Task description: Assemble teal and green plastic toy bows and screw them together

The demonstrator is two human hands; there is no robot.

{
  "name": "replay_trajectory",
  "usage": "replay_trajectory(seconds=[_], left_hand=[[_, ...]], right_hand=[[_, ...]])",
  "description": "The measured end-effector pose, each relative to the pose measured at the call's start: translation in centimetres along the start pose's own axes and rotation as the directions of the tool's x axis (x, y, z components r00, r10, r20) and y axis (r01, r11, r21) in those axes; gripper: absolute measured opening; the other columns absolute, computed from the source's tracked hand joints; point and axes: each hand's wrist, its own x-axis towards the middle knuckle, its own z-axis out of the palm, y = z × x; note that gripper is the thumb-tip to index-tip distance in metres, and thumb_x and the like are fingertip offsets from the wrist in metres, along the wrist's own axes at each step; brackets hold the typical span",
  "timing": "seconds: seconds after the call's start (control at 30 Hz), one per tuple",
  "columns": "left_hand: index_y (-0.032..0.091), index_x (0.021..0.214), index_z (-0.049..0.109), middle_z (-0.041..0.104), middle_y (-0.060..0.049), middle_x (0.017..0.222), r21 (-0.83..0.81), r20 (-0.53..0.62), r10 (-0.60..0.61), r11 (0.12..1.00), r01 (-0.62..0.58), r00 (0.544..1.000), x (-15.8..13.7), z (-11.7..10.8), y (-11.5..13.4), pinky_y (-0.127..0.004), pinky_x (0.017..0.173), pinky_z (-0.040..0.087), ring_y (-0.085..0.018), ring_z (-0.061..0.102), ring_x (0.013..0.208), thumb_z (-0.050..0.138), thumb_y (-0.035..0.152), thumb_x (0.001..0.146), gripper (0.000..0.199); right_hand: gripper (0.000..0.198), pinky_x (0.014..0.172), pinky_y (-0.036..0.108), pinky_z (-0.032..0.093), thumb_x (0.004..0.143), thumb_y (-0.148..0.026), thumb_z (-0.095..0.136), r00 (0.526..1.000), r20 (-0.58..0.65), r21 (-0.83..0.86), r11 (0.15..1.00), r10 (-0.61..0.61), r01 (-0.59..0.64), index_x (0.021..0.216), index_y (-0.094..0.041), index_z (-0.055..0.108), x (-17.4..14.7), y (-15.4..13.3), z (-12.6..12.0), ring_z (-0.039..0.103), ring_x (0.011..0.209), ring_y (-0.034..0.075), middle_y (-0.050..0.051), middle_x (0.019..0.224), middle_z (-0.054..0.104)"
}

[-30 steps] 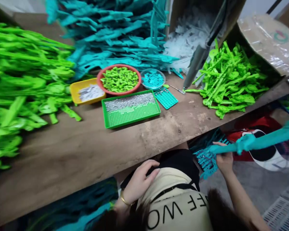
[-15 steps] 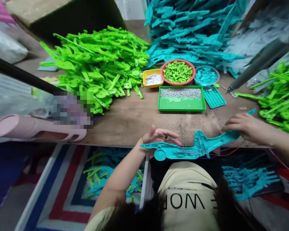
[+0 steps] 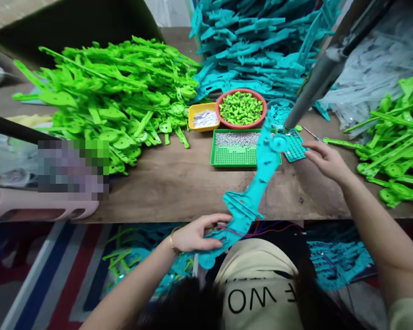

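My left hand [image 3: 206, 233] is closed around the lower end of a long teal plastic molding [image 3: 244, 201], with its thumb and fingers on either side. The molding is tilted, and its far round end is over the green tray [image 3: 234, 158] of small silver screws. Red and blue wires run from the molding near my lap. My right hand [image 3: 323, 160] has its fingers stretched out beside the small teal perforated tray [image 3: 294, 145]; I see nothing held in it. A grey electric screwdriver [image 3: 311, 89] hangs tip down above that small tray.
Piles of green plastic parts [image 3: 103, 91] lie left and right, with stacked teal moldings [image 3: 241, 46] behind. A yellow dish [image 3: 194, 124], a red bowl [image 3: 223, 120] of green pieces and a clear bowl [image 3: 278, 105] stand in a row. A pink object [image 3: 44, 206] is at left.
The teal molding has swung from lying across my lap to pointing away over the green tray. My right hand has let go of it and moved forward to the small tray; my left grips its near end.
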Motion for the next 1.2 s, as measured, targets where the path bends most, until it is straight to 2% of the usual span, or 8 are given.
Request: replay_trajectory(seconds=[0.13,0.33,0.57,0.8,0.93,1.07,1.13,1.2], left_hand=[[0.025,0.133,0.045,0.071,-0.008,0.1,-0.323,-0.077,0.104,0.938,-0.123,0.992,0.8,0.1,1.6,-0.042,0.074,0.061,-0.025,0.074,0.082,0.071,0.029,0.082,0.058],[0.023,0.128,0.037,0.069,-0.009,0.11,-0.372,-0.316,0.225,0.865,-0.338,0.922,8.8,1.0,5.5,-0.033,0.065,0.061,-0.021,0.072,0.08,0.07,0.023,0.081,0.058],[0.021,0.134,0.03,0.071,-0.007,0.097,-0.361,-0.465,0.215,0.839,-0.406,0.859,18.1,2.3,6.4,-0.039,0.075,0.059,-0.019,0.071,0.073,0.067,0.024,0.075,0.07],[0.018,0.128,0.033,0.071,-0.003,0.081,-0.406,-0.383,0.158,0.856,-0.32,0.91,19.3,2.4,4.8,-0.037,0.066,0.056,-0.02,0.068,0.063,0.065,0.026,0.069,0.068],[0.02,0.132,0.032,0.07,-0.005,0.087,-0.47,-0.379,0.131,0.825,-0.312,0.916,19.3,2.5,4.4,-0.04,0.071,0.055,-0.022,0.069,0.07,0.058,0.026,0.07,0.067],[0.022,0.13,0.034,0.067,-0.007,0.102,-0.429,-0.415,0.124,0.847,-0.314,0.901,19.8,2.8,3.8,-0.047,0.087,0.052,-0.025,0.068,0.091,0.055,0.026,0.07,0.064],[0.021,0.126,0.039,0.064,-0.007,0.113,-0.291,-0.499,0.194,0.88,-0.374,0.845,20.1,2.8,3.4,-0.047,0.096,0.048,-0.026,0.063,0.104,0.055,0.025,0.07,0.058],[0.02,0.122,0.043,0.059,-0.007,0.122,-0.128,-0.56,0.287,0.897,-0.423,0.777,20.3,2.7,2.8,-0.044,0.103,0.044,-0.026,0.057,0.114,0.055,0.024,0.071,0.053]], right_hand=[[0.035,0.105,0.055,0.044,0.09,-0.042,0.054,0.993,0.116,-0.251,0.968,0.006,0.024,0.111,-0.019,0.07,-1.8,2.6,3.8,0.058,0.119,0.03,0.014,0.124,0.066],[0.034,0.1,0.049,0.046,0.094,-0.04,0.049,0.995,0.096,-0.376,0.925,-0.01,0.045,0.114,-0.021,0.069,-5.6,-1.9,6.3,0.057,0.115,0.029,0.012,0.125,0.065],[0.04,0.085,0.047,0.048,0.093,-0.034,0.041,0.938,-0.193,-0.353,0.872,0.287,-0.339,0.116,-0.014,0.067,-1.1,0.5,5.4,0.059,0.098,0.031,0.018,0.104,0.065],[0.03,0.079,0.039,0.048,0.087,-0.034,0.05,0.88,-0.291,-0.239,0.862,0.376,-0.447,0.099,-0.017,0.072,0.2,3.2,5.5,0.058,0.082,0.023,0.011,0.094,0.063],[0.019,0.073,0.035,0.05,0.082,-0.027,0.056,0.852,-0.339,-0.153,0.87,0.399,-0.469,0.088,-0.014,0.069,-0.4,1.8,4.9,0.056,0.07,0.017,0.008,0.087,0.061],[0.014,0.065,0.031,0.049,0.086,-0.031,0.06,0.895,-0.381,-0.022,0.965,0.233,-0.261,0.09,-0.019,0.067,-1.8,-4.1,5.7,0.058,0.071,0.015,0.004,0.084,0.062],[0.009,0.065,0.029,0.05,0.086,-0.028,0.062,0.957,-0.289,-0.033,0.999,0.017,-0.027,0.091,-0.023,0.068,-2.4,-7.3,7.0,0.059,0.073,0.015,0.003,0.084,0.063],[0.009,0.067,0.029,0.051,0.088,-0.025,0.061,0.963,-0.234,-0.079,0.99,-0.133,0.118,0.094,-0.024,0.068,-2.6,-9.6,8.4,0.061,0.077,0.016,0.004,0.085,0.064]])
